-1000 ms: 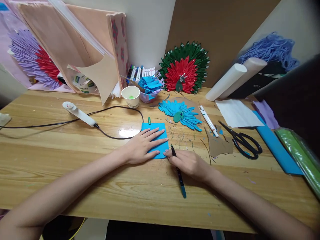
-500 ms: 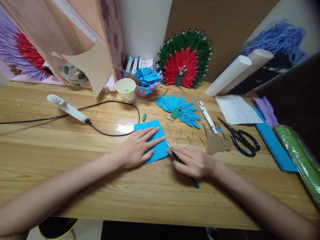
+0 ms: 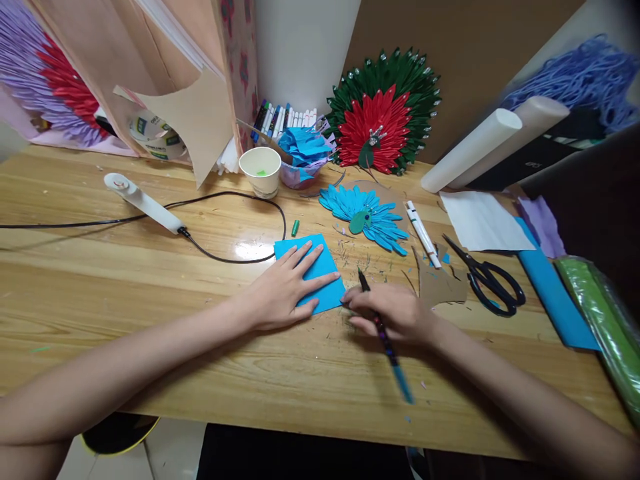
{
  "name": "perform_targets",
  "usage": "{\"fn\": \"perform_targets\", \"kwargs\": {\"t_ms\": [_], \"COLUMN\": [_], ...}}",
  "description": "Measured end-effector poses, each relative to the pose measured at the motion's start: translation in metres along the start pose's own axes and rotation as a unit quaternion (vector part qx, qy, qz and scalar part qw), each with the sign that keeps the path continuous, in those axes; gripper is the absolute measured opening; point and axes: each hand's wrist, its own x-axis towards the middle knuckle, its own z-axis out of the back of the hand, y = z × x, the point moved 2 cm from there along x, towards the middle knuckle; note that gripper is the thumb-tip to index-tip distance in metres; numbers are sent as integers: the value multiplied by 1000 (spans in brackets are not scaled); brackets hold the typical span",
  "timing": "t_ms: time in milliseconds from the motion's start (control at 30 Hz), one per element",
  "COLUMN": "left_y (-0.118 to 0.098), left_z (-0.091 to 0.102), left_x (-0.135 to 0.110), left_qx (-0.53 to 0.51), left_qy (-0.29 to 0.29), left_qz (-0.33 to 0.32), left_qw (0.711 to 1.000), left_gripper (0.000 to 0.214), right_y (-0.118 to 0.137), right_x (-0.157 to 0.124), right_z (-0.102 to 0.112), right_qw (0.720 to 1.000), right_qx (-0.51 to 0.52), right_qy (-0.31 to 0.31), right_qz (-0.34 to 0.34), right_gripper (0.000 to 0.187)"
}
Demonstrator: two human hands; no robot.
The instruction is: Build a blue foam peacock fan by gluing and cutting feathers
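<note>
A stack or folded sheet of blue paper lies on the table in front of me. My left hand rests flat on it with the fingers spread. My right hand is at the paper's lower right corner, its fingertips at the edge. Between its fingers is a dark marker with coloured spots and a teal end, its tip pointing away from me. Behind the paper lies a small green cap. A blue paper peacock with a green body lies beyond my right hand.
Black-handled scissors, cardboard scraps and white markers lie to the right. A paper cup stands behind. On the left, a white glue gun trails a black cord. A green-and-red peacock leans at the back.
The marker has swung within my right hand, so its tip now points away from the paper. My left hand stays flat on the paper. The whole view has shifted slightly.
</note>
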Motion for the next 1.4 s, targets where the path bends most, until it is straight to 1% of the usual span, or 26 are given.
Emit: {"fn": "perform_targets", "kwargs": {"t_ms": [33, 100, 167, 233, 333, 433, 600, 733, 900, 1067, 1400], "left_y": [0, 0, 1, 3, 6, 8, 9, 9, 10, 10, 9], "left_z": [0, 1, 2, 4, 6, 5, 5, 5, 5, 5, 6], "left_x": [0, 0, 0, 0, 1, 2, 3, 3, 3, 3, 4], "left_qx": [-3, -9, -10, -9, -10, -13, -16, -21, -21, -17, -8], "left_qy": [-2, -6, -8, -10, -8, -3, 0, 4, 4, 7, 11], "left_qz": [4, 8, 11, 12, 9, 7, 10, 11, 10, 11, 12], "left_qw": [1000, 1000, 1000, 1000, 1000, 1000, 1000, 1000, 1000, 1000, 1000], "left_gripper": [53, 52, 52, 51, 55, 59, 60, 60, 60, 60, 60], "right_y": [-1, -2, -1, -1, -1, -3, -5, -8, -8, -9, -7], "right_x": [-2, -2, 2, 8, 15, 19, 19, 17, 17, 17, 16], "right_z": [-2, -7, -11, -16, -19, -20, -23, -24, -24, -24, -21], "right_qw": [998, 985, 963, 956, 966, 973, 971, 966, 971, 967, 985], "right_qx": [48, 147, 227, 253, 225, 183, 133, 104, 106, 95, 93], "right_qy": [-24, -63, -103, -103, -81, -89, -100, -122, -104, -121, -22], "right_qz": [-25, -68, -101, -103, -98, -108, -172, -201, -189, -202, -147], "right_gripper": [27, 37, 35, 26, 13, 5, 5, 11, 13, 13, 14]}}
